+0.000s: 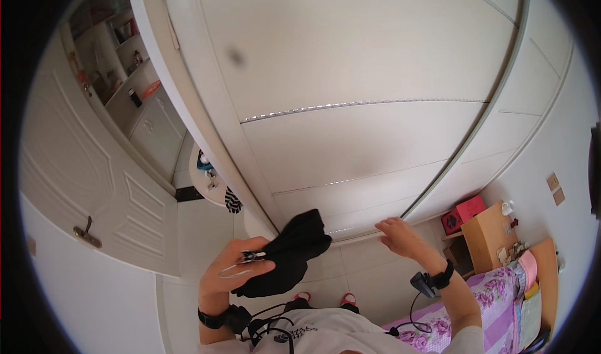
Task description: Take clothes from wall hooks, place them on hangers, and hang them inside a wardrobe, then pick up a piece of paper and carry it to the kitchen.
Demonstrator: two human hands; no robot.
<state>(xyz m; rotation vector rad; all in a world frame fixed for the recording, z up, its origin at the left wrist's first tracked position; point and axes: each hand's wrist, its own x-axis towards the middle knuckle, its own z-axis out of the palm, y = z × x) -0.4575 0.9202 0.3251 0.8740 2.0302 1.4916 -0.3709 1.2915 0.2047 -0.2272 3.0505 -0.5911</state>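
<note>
My left hand (242, 264) is closed around a black cloth garment (293, 255) and the clip of a white hanger (235, 273), whose loop shows between the fingers. The dark cloth hangs out past the fingers to the right, in front of the lower wardrobe door. Which part of the garment the clip grips cannot be told. My right hand (399, 236) is held out in the air with its fingers apart and nothing in it, near the bottom of the white sliding wardrobe door (352, 142). Both wrists wear black straps with small devices and cables.
To the left, a white door (84, 156) stands beside an opening with shelves. A small rounded shelf (213, 192) holds small items near a striped cloth (232, 201). On the right are a wooden bedside cabinet (486, 232), a pink box (471, 209) and a bed with a floral purple cover (493, 302).
</note>
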